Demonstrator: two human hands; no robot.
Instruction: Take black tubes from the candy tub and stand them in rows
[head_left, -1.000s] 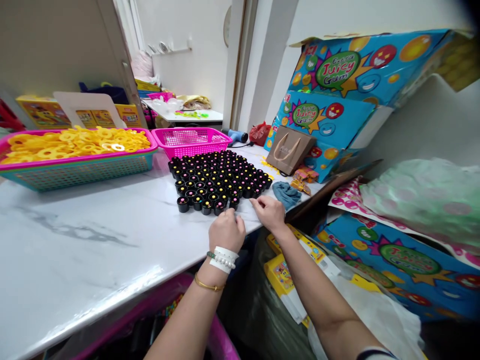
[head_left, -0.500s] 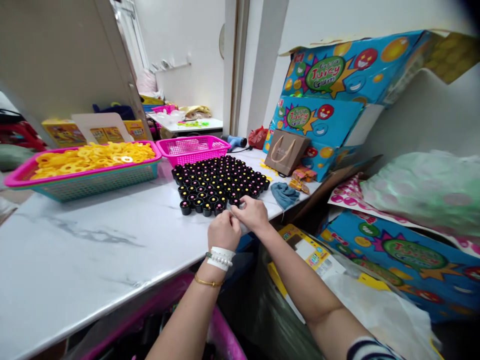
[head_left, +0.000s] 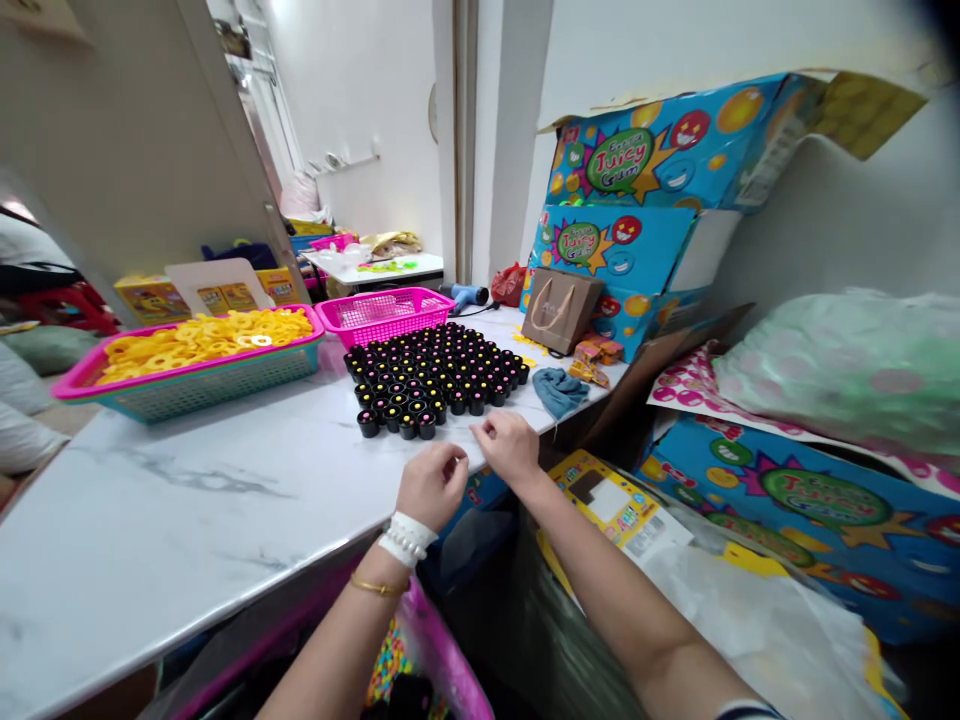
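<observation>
Many small black round caps [head_left: 431,375], each with a pink or yellow dot in its middle, stand packed together on the white marbled table [head_left: 225,490]. Just in front of them, over the table's edge, is my left hand [head_left: 433,485], its fingers curled in; what they hold, if anything, is hidden. My right hand [head_left: 508,445] is close to the nearest caps, thumb and fingers pinched together, and I cannot make out anything between them. A small gap separates the two hands. Under the table edge, small multicoloured balls [head_left: 390,660] lie in a pink-rimmed container [head_left: 442,650].
A pink and teal basket [head_left: 195,385] of yellow rings stands at the left, beside a pink basket [head_left: 390,310]. At the back are a blue hair dryer [head_left: 469,295] and a brown paper bag [head_left: 561,312]. A blue cloth [head_left: 559,390] and blue cartons [head_left: 622,165] border the right.
My hands have drawn apart and back from the caps, the left one moving down and left. The multicoloured balls below now show. The view has shifted slightly.
</observation>
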